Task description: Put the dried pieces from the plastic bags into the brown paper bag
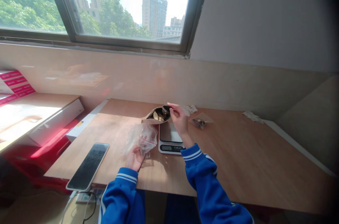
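My left hand (135,157) rests on the wooden table (238,160) with its fingers closed on a clear plastic zip bag (141,138) that has a red seal strip. My right hand (179,119) reaches forward over a small digital kitchen scale (170,138) and pinches the rim of an open brown paper pouch (156,115) with small dark and pale pieces inside. The pouch lies tipped just behind the scale. Both arms wear blue sleeves with white stripes.
A smartphone (88,165) lies face up at the table's front left edge. A small clear bag with dark bits (200,121) and crumpled white wrappers (253,116) lie further back. White and red boxes (39,118) stand to the left, under a window.
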The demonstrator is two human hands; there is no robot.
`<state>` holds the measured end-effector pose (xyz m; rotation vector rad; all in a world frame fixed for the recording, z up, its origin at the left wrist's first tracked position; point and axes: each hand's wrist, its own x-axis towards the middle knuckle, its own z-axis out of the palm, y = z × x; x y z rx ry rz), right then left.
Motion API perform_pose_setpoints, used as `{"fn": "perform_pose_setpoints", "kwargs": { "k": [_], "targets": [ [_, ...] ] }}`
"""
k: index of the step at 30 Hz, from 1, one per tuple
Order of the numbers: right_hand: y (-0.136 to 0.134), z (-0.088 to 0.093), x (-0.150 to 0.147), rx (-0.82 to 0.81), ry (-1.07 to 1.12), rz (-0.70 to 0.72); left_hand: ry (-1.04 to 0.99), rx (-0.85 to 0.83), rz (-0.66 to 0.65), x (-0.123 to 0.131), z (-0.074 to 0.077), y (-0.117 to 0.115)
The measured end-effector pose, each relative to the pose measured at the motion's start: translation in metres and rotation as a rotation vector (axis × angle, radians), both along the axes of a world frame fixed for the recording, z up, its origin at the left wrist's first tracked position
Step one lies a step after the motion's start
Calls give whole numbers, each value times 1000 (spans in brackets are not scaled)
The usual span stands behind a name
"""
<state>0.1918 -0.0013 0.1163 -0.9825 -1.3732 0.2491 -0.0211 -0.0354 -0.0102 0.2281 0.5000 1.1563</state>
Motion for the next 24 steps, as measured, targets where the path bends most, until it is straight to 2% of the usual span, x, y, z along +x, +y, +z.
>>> {"fn": "perform_pose_setpoints", "kwargs": {
  "k": [5,9,12,16,20,24],
  "targets": [
    [10,-4,12,35,-297,16,66,-38,15,0,-6,3],
    [18,-2,20,-14,-501,40,90,-43,41,2,-11,5],
    [16,8,12,-45,-514,49,98,-28,73,3,-13,4],
    [1,17,-18,-81,-407,114,122,1,95,4,-12,3],
    [-6,-1,-42,-211,-433,292,177,15,84,5,-11,1],
    [6,-22,-48,-502,-644,482,206,68,131,8,-9,1]
  ]
}}
